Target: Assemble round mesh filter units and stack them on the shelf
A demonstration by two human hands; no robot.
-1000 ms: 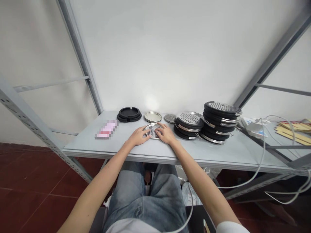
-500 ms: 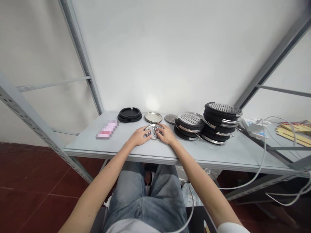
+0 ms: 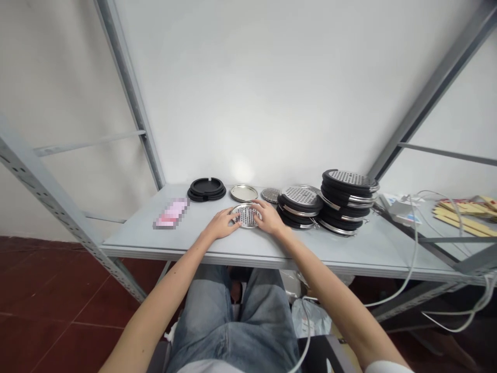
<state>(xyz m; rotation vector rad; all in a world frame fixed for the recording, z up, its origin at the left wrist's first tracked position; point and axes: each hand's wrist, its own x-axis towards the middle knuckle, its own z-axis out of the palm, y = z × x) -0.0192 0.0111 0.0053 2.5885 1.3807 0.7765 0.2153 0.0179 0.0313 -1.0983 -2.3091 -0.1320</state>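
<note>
A round perforated metal disc (image 3: pixel 245 215) lies flat on the grey shelf (image 3: pixel 349 248) in front of me. My left hand (image 3: pixel 219 225) rests at its left rim and my right hand (image 3: pixel 269 218) at its right rim, fingers spread over the disc and pressing on it. Behind the disc sit a shiny metal lid (image 3: pixel 244 193) and a small mesh disc (image 3: pixel 271 195). To the right of my right hand stand two stacks of black rings with perforated metal tops, a low stack (image 3: pixel 299 206) and a taller stack (image 3: pixel 347 201).
A pile of black rubber rings (image 3: pixel 206 188) sits at the back left, a pink blurred packet (image 3: pixel 171 213) further left. Grey shelf uprights (image 3: pixel 132 98) slant up on both sides. White cables (image 3: pixel 415 248) and tan strips (image 3: pixel 462 211) lie at the right. My knees are under the shelf.
The view has shifted slightly; both hands stay on the perforated disc with fingers barely moved.
</note>
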